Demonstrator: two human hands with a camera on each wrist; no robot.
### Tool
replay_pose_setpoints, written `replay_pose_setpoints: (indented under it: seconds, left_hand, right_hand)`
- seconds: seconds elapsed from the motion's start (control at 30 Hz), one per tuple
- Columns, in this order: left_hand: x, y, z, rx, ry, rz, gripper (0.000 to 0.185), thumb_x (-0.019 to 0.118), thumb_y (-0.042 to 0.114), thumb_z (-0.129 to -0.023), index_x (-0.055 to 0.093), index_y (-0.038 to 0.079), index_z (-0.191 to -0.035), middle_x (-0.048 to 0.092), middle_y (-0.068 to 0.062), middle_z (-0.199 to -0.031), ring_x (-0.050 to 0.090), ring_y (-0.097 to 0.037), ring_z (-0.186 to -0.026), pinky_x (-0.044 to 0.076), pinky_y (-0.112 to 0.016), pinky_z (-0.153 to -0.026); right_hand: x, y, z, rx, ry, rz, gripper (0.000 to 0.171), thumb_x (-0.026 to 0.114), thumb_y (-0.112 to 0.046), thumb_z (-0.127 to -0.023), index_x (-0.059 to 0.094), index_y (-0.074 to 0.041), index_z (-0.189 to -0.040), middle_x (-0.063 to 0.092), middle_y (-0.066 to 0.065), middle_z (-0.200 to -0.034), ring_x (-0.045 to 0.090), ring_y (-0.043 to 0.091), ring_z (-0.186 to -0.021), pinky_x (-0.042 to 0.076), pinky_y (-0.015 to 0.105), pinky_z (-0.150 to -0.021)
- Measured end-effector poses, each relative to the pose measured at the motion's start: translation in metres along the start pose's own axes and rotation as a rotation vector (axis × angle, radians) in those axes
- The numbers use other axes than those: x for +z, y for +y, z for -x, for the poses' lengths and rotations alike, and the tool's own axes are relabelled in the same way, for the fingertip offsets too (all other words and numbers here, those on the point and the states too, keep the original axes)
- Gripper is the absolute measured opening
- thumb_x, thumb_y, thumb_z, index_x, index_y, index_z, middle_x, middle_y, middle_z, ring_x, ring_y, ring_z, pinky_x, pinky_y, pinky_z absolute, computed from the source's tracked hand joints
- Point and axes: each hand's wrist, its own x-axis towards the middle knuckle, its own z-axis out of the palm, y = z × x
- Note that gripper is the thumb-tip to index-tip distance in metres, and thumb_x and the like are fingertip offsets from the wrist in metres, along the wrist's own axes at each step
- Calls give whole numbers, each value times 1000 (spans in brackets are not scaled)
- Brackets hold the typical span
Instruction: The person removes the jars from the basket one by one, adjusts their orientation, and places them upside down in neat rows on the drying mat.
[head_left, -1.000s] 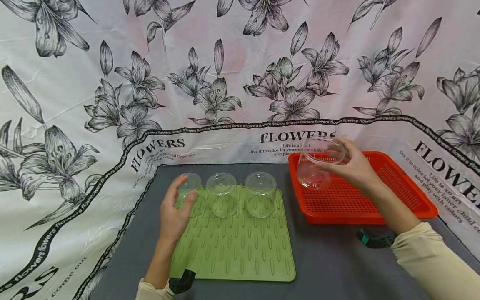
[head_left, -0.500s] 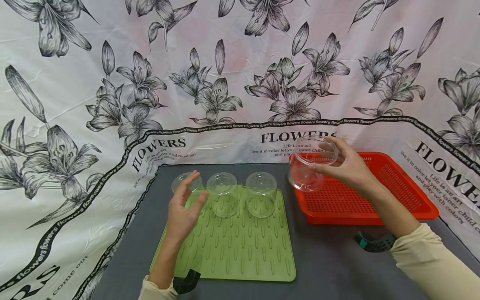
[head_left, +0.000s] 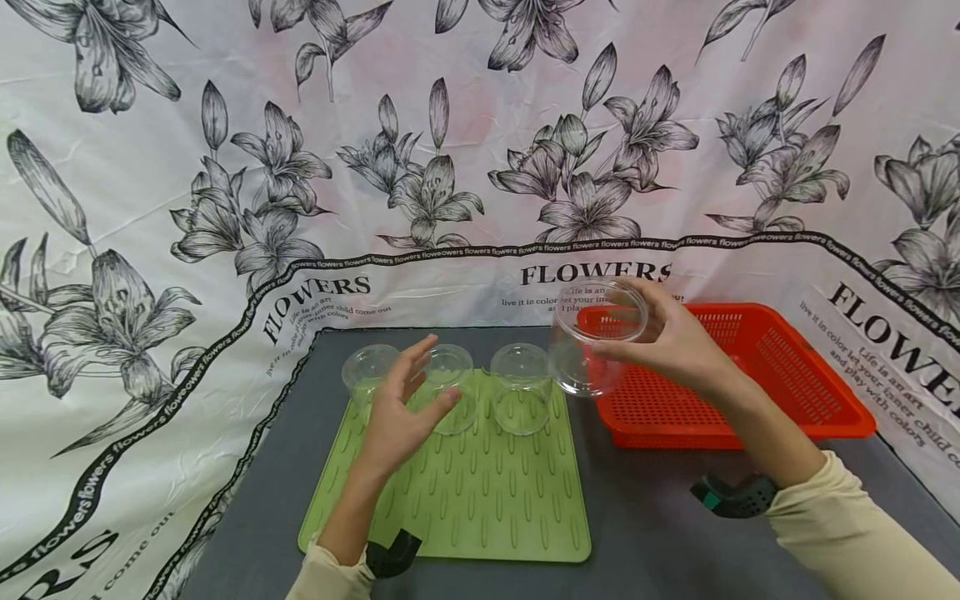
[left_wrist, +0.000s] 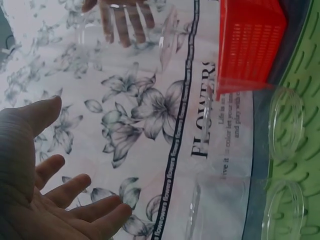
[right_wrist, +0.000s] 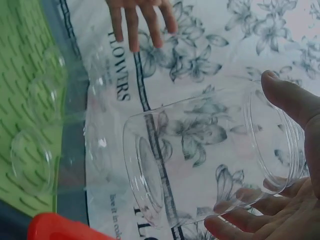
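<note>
Three clear plastic cups stand upside down in a row at the back of a green ribbed mat [head_left: 480,508]: the left cup [head_left: 366,369], the middle cup [head_left: 453,392] and the right cup [head_left: 521,392]. My left hand [head_left: 418,382] hovers open over the mat in front of the left and middle cups, fingers spread, holding nothing; the left wrist view shows its bare palm [left_wrist: 45,200]. My right hand [head_left: 626,325] grips a fourth clear cup [head_left: 588,354] on its side in the air, between the mat and a red basket [head_left: 787,392]. In the right wrist view this cup [right_wrist: 210,155] sits between thumb and fingers.
The red perforated basket stands at the right on the dark grey table [head_left: 660,517]. A white cloth printed with black flowers [head_left: 450,125] hangs behind and drapes over the sides. Both wrists wear dark straps [head_left: 731,496].
My right hand has carried the clear cup left, from above the basket toward the mat's right edge. My left hand has left the left cup and moved right.
</note>
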Motion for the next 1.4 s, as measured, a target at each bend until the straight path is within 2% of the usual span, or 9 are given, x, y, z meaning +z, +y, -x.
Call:
replay_pose_setpoints:
  seconds: [0.3, 0.5, 0.7, 0.77, 0.97, 1.13, 1.33, 1.4]
  left_hand:
    - [9, 13, -6, -43, -72, -15, 79, 83, 28, -87, 40, 46, -151, 39, 5, -162, 40, -30, -150, 38, -51, -120]
    - [15, 14, -10, -40, -113, -12, 87, 86, 28, -84, 37, 45, -153, 36, 3, -163, 40, -30, -150, 39, -51, -119]
    - [23, 20, -12, -63, -166, -43, 98, 90, 30, -78, 32, 48, -154, 36, 4, -163, 41, -28, -149, 40, -52, -118]
    - [26, 22, -12, -53, -186, -54, 104, 93, 30, -75, 29, 49, -154, 35, 6, -163, 41, -29, -149, 40, -52, -118]
    - [33, 27, -14, -1, -247, -78, 122, 98, 29, -65, 21, 51, -157, 27, 14, -166, 40, -31, -149, 39, -51, -119]
    - [35, 30, -13, 10, -289, -64, 124, 99, 27, -64, 20, 50, -157, 28, 10, -166, 41, -30, -149, 41, -51, -118]
    - [37, 29, -11, 7, -344, -4, 124, 98, 23, -67, 18, 50, -158, 31, -2, -165, 45, -37, -145, 47, -52, -113]
    - [37, 28, -9, 0, -362, 13, 126, 98, 22, -66, 16, 51, -158, 32, -2, -165, 46, -37, -144, 48, -51, -112]
  right_hand:
    - [11, -6, 0, -34, -12, 29, 94, 82, -30, -87, 25, -21, -161, 46, 7, -157, 57, 33, -133, 54, 49, -101]
    - [20, -7, 1, -64, -43, -30, 93, 84, -22, -86, 28, -21, -160, 48, 8, -154, 57, 36, -133, 58, 42, -94]
    - [33, -8, 4, -98, -59, -19, 91, 85, -22, -84, 33, -21, -158, 48, 9, -156, 53, 35, -138, 54, 57, -102]
    - [37, -8, 4, -106, -69, -10, 90, 86, -22, -82, 35, -22, -156, 48, 8, -155, 51, 33, -140, 52, 58, -104]
    - [48, -5, 7, -143, -115, 12, 90, 88, -21, -80, 38, -21, -155, 52, 8, -150, 57, 33, -132, 57, 45, -98]
    - [55, -3, 9, -186, -165, 15, 94, 91, -22, -76, 39, -20, -154, 55, 8, -146, 60, 31, -129, 58, 40, -94]
    - [62, -6, 14, -222, -219, 63, 96, 94, -27, -73, 41, -16, -152, 55, 9, -147, 52, 36, -138, 57, 49, -95]
    - [64, -8, 15, -228, -235, 77, 98, 95, -29, -71, 41, -17, -152, 57, 8, -145, 54, 34, -136, 56, 52, -95]
